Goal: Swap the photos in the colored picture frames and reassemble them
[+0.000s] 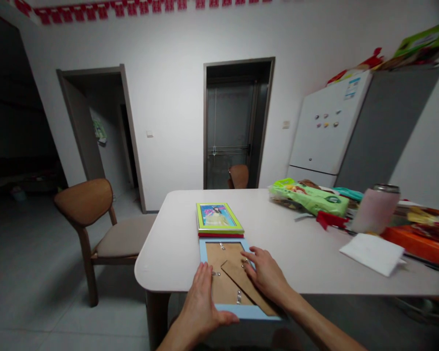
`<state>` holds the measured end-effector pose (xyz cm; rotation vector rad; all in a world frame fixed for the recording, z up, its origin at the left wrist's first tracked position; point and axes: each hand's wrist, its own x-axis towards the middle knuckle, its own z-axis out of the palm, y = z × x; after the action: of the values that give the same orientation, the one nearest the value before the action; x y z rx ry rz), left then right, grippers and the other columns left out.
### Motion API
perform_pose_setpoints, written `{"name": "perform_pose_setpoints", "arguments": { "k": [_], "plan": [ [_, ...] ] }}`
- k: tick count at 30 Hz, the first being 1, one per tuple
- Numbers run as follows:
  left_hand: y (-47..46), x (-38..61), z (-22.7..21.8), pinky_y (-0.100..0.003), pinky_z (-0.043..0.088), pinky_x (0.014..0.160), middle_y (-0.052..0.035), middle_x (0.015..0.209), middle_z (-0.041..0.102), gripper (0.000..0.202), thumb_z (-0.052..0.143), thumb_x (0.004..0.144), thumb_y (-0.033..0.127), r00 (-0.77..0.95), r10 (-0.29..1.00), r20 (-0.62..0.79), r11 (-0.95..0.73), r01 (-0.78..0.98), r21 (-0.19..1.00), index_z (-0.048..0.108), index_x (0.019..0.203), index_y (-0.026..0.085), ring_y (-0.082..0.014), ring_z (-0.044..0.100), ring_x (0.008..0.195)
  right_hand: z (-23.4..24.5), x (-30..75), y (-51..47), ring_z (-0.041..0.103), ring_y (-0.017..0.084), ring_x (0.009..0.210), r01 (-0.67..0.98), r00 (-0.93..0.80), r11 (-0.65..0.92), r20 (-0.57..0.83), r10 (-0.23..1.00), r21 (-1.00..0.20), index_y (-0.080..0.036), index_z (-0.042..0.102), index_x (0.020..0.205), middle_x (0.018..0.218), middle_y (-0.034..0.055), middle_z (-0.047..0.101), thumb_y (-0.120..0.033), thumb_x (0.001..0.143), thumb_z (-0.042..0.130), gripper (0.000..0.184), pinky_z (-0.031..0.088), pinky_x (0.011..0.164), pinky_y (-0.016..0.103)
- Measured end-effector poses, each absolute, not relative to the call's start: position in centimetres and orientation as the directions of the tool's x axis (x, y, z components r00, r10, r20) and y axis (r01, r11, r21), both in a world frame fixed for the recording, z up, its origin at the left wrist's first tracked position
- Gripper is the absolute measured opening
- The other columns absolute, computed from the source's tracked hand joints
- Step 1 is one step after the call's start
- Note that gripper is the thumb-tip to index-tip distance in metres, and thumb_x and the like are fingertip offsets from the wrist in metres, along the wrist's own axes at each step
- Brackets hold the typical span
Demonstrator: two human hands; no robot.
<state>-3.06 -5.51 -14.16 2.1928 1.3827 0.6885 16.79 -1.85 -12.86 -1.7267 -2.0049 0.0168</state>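
A light blue picture frame (203, 251) lies face down at the table's front edge, its near end jutting past the edge. Its brown backing board (219, 287) carries small metal clips and a slanting brown stand leg (245, 282). My left hand (205, 304) grips the near left corner, fingers along the left side and thumb by the near rim. Over the right side is my right hand (265, 273), its fingers apart and bent at the right-hand clip (246, 262). Just beyond lies a yellow-green picture frame (219, 228) face up, showing a figure in a pale dress, on top of something red.
On the table's (278, 243) right side are a green package (314, 197), a pink bottle (376, 209), white folded paper (373, 252) and an orange box (420, 246). A wooden chair (91, 209) stands left of the table. Behind is a white fridge (322, 131).
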Motion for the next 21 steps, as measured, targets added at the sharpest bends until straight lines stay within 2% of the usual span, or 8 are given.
{"name": "perform_pose_setpoints", "arguments": {
  "k": [2,5,11,14,17,21],
  "plan": [
    [-5.5,-3.1,-14.4,-0.041,0.018,0.102,-0.0214,0.133,0.02,0.103,0.074,0.043,0.04,0.348,0.919,0.186,-0.384,0.677,0.628,0.025,0.125,0.001,-0.0281,0.014,0.123,-12.7,14.9,-2.2,0.047,0.02,0.097,0.882,-0.195,0.327,0.369,0.909,-0.34,-0.019,0.062,0.095,0.106,0.0105,0.053,-0.026,0.074,0.044,0.028,0.033,0.085,0.03],
    [-5.5,-3.1,-14.7,-0.042,0.019,0.102,-0.0197,0.133,0.021,0.1,0.074,0.044,0.037,0.329,0.923,0.198,-0.376,0.669,0.641,0.025,0.125,0.005,-0.0275,0.016,0.123,-12.4,12.0,-2.3,0.05,0.018,0.087,0.815,-0.346,0.451,0.32,0.882,-0.363,-0.02,0.065,0.084,0.09,0.0068,0.059,-0.029,0.074,0.045,0.024,0.035,0.08,0.028],
    [-5.2,-3.0,-15.0,-0.042,0.019,0.102,-0.02,0.132,0.023,0.102,0.074,0.042,0.038,0.341,0.913,0.226,-0.404,0.664,0.63,0.025,0.125,0.005,-0.0277,0.017,0.123,-12.7,9.5,-1.5,0.049,0.017,0.077,0.85,-0.283,0.395,0.331,0.9,-0.349,-0.016,0.065,0.071,0.076,0.0066,0.058,-0.025,0.073,0.046,0.021,0.036,0.072,0.026],
    [-5.3,-2.9,-14.7,-0.039,0.018,0.102,-0.0221,0.132,0.023,0.102,0.074,0.042,0.037,0.339,0.918,0.205,-0.391,0.687,0.613,0.025,0.124,0.001,-0.0273,0.017,0.123,-12.8,9.3,-1.1,0.05,0.017,0.077,0.854,-0.239,0.366,0.344,0.908,-0.371,-0.014,0.063,0.069,0.075,0.0077,0.059,-0.022,0.073,0.045,0.021,0.036,0.07,0.027],
    [-5.6,-2.9,-14.1,-0.038,0.018,0.102,-0.0201,0.132,0.024,0.1,0.073,0.043,0.035,0.329,0.93,0.164,-0.357,0.7,0.618,0.026,0.125,0.003,-0.0271,0.017,0.123,-12.3,9.9,-1.2,0.051,0.017,0.076,0.834,-0.256,0.38,0.328,0.909,-0.4,-0.015,0.064,0.073,0.076,0.0072,0.06,-0.021,0.072,0.046,0.02,0.038,0.071,0.026],
    [-5.8,-3.0,-13.8,-0.036,0.019,0.102,-0.0206,0.132,0.023,0.102,0.073,0.043,0.038,0.322,0.937,0.134,-0.332,0.711,0.62,0.025,0.125,0.001,-0.0271,0.018,0.123,-10.8,12.9,-2.5,0.051,0.017,0.091,0.711,-0.371,0.462,0.276,0.887,-0.53,-0.018,0.064,0.086,0.097,0.0076,0.057,-0.02,0.069,0.048,0.024,0.037,0.082,0.027]
  ]
}}
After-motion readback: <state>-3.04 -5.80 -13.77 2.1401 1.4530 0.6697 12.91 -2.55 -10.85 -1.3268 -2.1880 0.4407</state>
